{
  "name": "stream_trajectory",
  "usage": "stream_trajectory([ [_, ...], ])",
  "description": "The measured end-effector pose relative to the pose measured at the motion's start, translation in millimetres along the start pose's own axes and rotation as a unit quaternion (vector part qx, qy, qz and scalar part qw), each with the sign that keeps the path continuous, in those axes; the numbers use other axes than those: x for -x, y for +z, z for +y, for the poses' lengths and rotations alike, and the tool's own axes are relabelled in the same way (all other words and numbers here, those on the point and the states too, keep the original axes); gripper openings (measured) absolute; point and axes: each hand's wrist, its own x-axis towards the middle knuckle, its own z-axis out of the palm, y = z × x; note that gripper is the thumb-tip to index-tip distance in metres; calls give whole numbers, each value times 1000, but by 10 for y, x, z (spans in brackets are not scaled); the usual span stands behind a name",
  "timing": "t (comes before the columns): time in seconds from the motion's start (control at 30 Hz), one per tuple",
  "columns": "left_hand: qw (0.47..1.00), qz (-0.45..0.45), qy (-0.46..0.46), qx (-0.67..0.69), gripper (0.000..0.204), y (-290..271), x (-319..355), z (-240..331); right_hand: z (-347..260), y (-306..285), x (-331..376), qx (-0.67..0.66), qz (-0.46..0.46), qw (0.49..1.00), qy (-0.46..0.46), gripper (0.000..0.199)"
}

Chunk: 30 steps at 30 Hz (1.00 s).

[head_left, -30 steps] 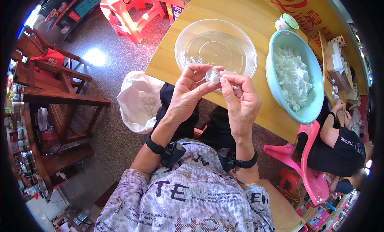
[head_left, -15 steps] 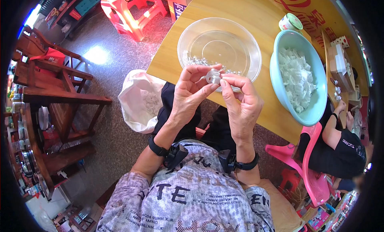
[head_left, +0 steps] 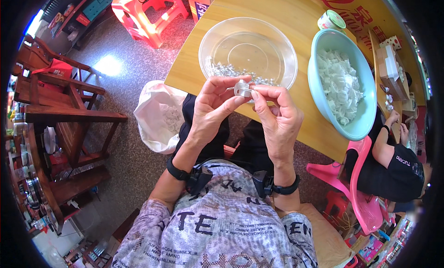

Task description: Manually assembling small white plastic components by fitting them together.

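Observation:
My left hand (head_left: 210,106) pinches a small translucent white plastic piece (head_left: 241,88) with a hole in it, between thumb and fingers. On its right side my right hand (head_left: 280,117) is closed, thumb against forefinger, on a thin pin-like piece (head_left: 250,89) that meets the plastic; the fingertips partly hide it. Both hands are raised in front of the table's near edge. Just beyond them lies a shallow round clear plastic tray (head_left: 287,46), with many small shiny metal pieces (head_left: 221,69) gathered on its near side.
A light blue basin (head_left: 315,94) full of white plastic pieces (head_left: 341,85) stands on the wooden table (head_left: 185,67). Behind it is a green-lidded tub (head_left: 330,21). An open white sack (head_left: 147,129) sits on the floor. Another person (head_left: 393,166) works at the right, near a pink chair (head_left: 360,184).
The view has shifted slightly. The plastic piece has turned a little in my fingers, and the thin piece at its right side shows more clearly. Both hands keep their pinch.

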Motion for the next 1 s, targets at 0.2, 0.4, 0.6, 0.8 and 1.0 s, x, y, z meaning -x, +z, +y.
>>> stream_trajectory([
  [0.2, 1000, -11, -1, -12, 33, -52, 14, -31, -23, -5, 13, 32, -4, 999, -33, 9],
  [0.4, 1000, -12, -18, -12, 38, -68, 40, -2, 1, -59, 22, 57, -28, 996, -62, 9],
  [0.6, 999, -11, -21, -35, 37, -67, 37, 43, 9, -117, 36, -61, -41, 997, 33, 10],
  [0.8, 996, -43, 30, -73, 29, -83, 70, 13, 31, -119, 76, -28, -42, 999, -8, 8],
  [1.0, 996, -42, 15, -73, 31, -67, 189, -41, 43, -150, 165, -8, -55, 998, -9, 7],
])
